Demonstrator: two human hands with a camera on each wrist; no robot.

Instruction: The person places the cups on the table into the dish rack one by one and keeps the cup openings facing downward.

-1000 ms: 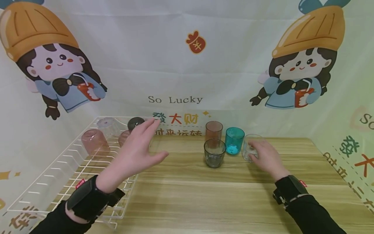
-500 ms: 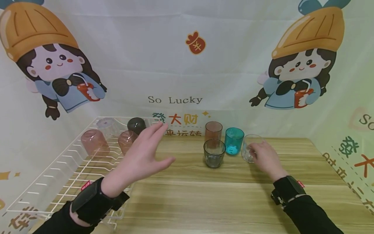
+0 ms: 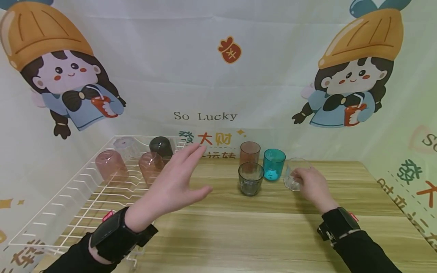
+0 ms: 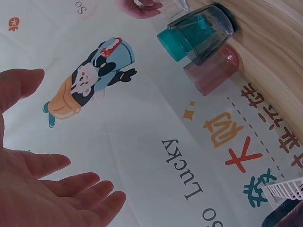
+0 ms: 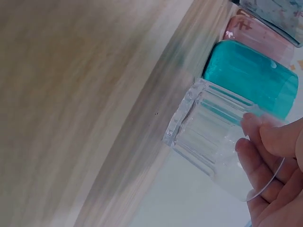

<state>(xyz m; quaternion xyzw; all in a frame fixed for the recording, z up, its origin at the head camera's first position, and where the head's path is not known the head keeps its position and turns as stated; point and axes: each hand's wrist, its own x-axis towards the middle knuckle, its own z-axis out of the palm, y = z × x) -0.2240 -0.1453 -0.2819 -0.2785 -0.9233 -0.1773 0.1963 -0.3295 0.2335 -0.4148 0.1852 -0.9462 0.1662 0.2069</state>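
Observation:
My right hand [image 3: 312,185] pinches a clear drinking glass [image 3: 293,184] near its rim, at the right end of a group of upright glasses. In the right wrist view the glass [image 5: 213,127] has a thick ribbed base close to the tabletop, and the thumb and fingers overlap its upper wall. Just left of it stands a teal glass [image 3: 274,163], then a grey glass [image 3: 250,182] in front of a pinkish-brown one [image 3: 250,149]. My left hand [image 3: 177,182] holds nothing; it hovers beside the rack with fingers stretched and thumb spread.
A white wire rack [image 3: 82,216] stands on the left of the wooden table [image 3: 239,239]. Upside down at its far end are two pink glasses [image 3: 110,165], a clear lilac glass [image 3: 125,147] and a dark glass [image 3: 161,146]. A printed cloth [image 3: 205,87] hangs behind the table.
My left hand has drifted right, revealing more of the pink and dark glasses in the rack. My right hand's fingers have closed in on the clear glass, which stays in nearly the same spot.

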